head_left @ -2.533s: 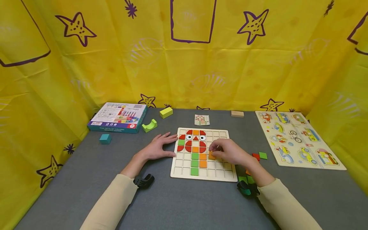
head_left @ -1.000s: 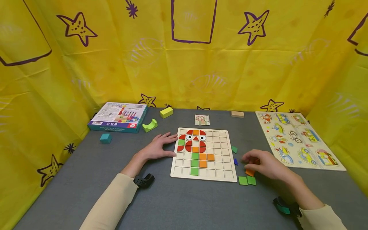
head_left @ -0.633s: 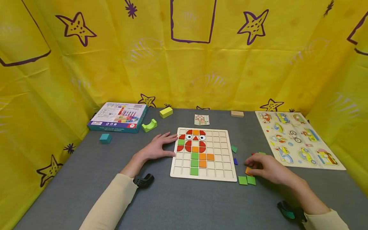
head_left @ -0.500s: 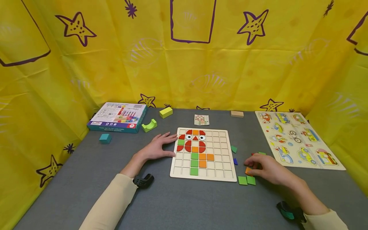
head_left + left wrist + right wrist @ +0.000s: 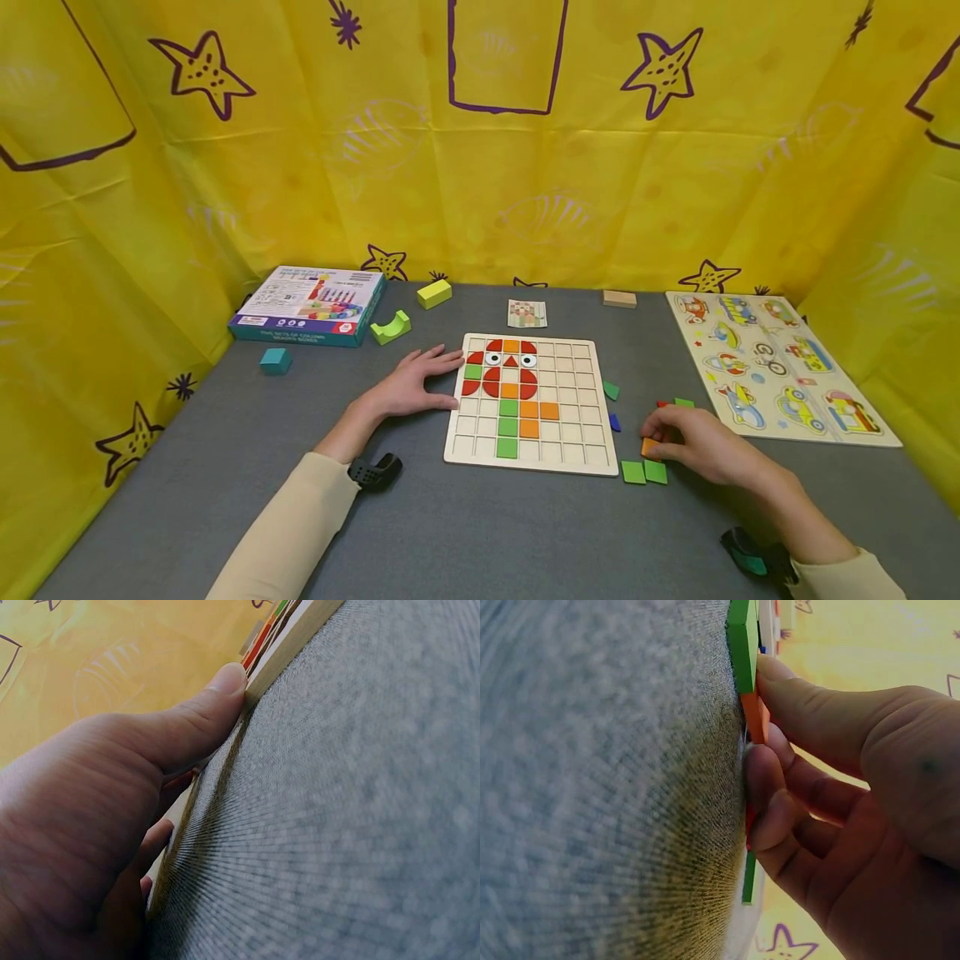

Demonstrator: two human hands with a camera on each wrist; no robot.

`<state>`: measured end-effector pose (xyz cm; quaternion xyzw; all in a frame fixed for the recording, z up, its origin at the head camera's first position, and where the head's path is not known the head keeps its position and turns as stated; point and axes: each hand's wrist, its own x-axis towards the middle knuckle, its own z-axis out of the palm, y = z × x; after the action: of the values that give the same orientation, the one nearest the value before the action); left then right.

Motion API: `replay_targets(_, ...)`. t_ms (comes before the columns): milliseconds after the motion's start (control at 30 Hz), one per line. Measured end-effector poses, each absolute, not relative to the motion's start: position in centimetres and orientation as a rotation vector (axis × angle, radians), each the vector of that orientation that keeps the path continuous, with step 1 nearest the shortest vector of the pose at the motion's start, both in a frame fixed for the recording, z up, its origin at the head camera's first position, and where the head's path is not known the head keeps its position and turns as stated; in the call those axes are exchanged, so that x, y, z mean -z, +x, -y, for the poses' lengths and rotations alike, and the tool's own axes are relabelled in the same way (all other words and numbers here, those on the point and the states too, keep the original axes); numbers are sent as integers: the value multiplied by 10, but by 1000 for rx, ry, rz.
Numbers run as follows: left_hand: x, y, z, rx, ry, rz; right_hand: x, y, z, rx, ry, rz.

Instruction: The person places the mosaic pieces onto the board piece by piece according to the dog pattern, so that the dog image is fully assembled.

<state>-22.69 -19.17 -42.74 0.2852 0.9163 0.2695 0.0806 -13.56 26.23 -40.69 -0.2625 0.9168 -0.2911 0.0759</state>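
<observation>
My left hand (image 5: 408,385) rests at the left side of a wooden grid board (image 5: 573,454), its fingers extended and thumb tip against the edge. Red, orange and green tiles on the board form a figure with two round eyes (image 5: 492,358). To the right of the board, my right hand (image 5: 705,446) pinches an orange square tile (image 5: 650,449) between thumb and fingers, low over the table. In the right wrist view the orange tile (image 5: 754,716) shows between thumb and fingertips, behind a green tile (image 5: 742,645). Two green square tiles (image 5: 633,472) lie just in front of the hand.
Loose green, red and blue pieces, including a blue tile (image 5: 615,422), lie right of the board. A picture card (image 5: 527,313) sits behind it. Further out are a vehicle puzzle (image 5: 776,362), a box (image 5: 307,304), a yellow block (image 5: 434,293), a teal cube (image 5: 276,361) and a tan block (image 5: 619,298).
The right hand has left an orange tile on the board, moved right to the loose pieces, and now pinches another orange tile. The left hand has stayed at the board's edge.
</observation>
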Motion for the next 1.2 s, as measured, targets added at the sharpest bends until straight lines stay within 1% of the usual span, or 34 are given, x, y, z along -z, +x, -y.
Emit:
replay_targets(300,427,-227,192,-797,864,-2736,404,-140,-260,953,-771,-2732)
replay_targets(433,426,-226,192,-795,873,-2733,400,-146,-252,976,-776,-2732)
replay_targets(933,428,-228,193,-791,860,-2733,398,-169,-169,1020,-902,-2621)
replay_targets(1200,427,-227,192,-809,894,-2733,400,-174,-146,971,-1006,-2617)
